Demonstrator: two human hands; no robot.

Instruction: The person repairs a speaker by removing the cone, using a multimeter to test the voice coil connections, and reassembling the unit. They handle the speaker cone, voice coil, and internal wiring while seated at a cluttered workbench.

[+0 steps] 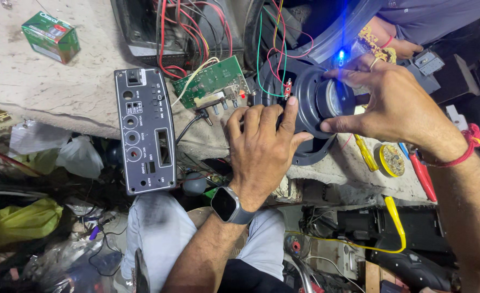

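Your left hand (261, 142) and right hand (394, 106) grip the black speaker (313, 106) on the bench — control panel (144, 130) and green circuit board (210, 81) lie alongside.

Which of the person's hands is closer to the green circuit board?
Left. The left hand grips the black speaker's near edge, just right of the green circuit board. The right hand holds the speaker's far side, farther away.

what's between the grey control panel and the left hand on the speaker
In the head view, a green circuit board with wires lies between the grey control panel and the left hand on the black speaker.
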